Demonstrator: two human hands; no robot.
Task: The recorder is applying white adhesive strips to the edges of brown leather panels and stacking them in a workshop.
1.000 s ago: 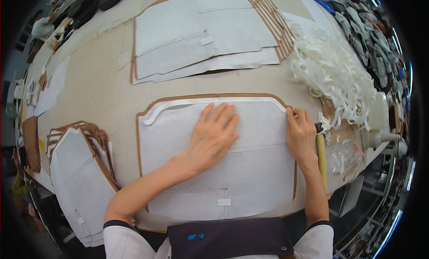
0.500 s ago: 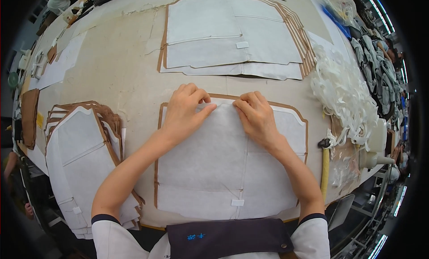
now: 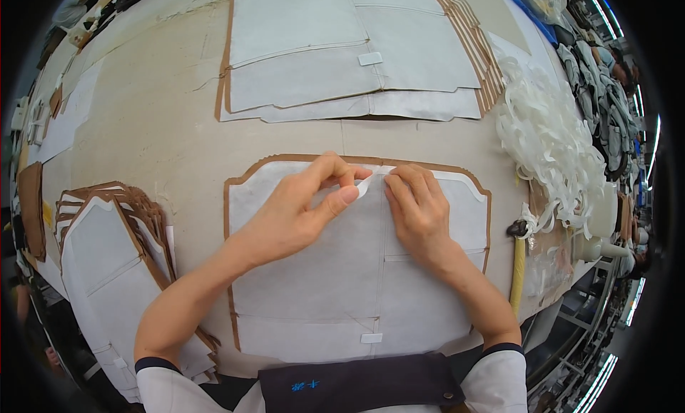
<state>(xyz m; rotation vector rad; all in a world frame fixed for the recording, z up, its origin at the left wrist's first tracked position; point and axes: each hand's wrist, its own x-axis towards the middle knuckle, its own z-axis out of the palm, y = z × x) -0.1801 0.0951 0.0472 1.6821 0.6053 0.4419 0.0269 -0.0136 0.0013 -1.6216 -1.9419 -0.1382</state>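
White strip [image 3: 363, 187]: was gripped between the thumb and bent fingers of the left hand [image 3: 303, 205], with a short length curled up above a white panel [image 3: 310, 288], near the middle of its far edge. Showed again past the right hand [image 3: 419, 200], lying just inside the brown border [image 3: 489, 224] toward the panel's far right corner. Had the right hand palm down and close beside the left, fingers bent and drawn together, tips lowered to the panel's far edge; could not tell whether anything was caught under or between them. Had the panel lying flat on the pale table [image 3: 157, 135], in front of the dark apron [image 3: 357, 384], with thin seams across it and a small white tag [image 3: 372, 338] near its lower edge. Saw a stack of similar panels [image 3: 300, 53] farther across, brown edges fanned out at the right. Saw another stack [image 3: 107, 252] aslant at the left, near the left forearm. Noted a tangled heap of white strips [image 3: 546, 138] at the right, clear plastic [image 3: 548, 267] just below it, and a yellow rod [image 3: 517, 270] between plastic and panel.
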